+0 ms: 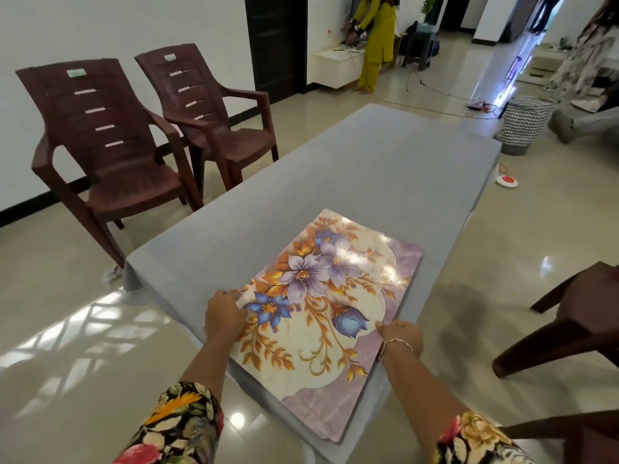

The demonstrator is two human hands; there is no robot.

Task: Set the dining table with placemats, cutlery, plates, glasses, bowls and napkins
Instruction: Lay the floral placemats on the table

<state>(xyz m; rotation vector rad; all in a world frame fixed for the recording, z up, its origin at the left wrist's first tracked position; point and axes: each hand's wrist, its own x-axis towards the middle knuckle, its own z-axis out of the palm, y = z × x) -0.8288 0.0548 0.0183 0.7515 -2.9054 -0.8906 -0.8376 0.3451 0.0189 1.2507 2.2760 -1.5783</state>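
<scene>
Placemat (pixel 321 313): laid on desk (pixel 368 169), lower centre
Left grip (pixel 224 316): placemat's left edge grasped
Right grip (pixel 400 336): right edge grasped

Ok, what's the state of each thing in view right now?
table: covered with a grey cloth.
floral placemat: flat on the table's near end, skewed to its edges, held at both sides.
left hand: grips the placemat's left edge.
right hand: grips its right edge.
nearer plastic chair: upright, unoccupied, by the wall.
farther plastic chair: upright, unoccupied.
patterned basket: upright on the floor.
</scene>
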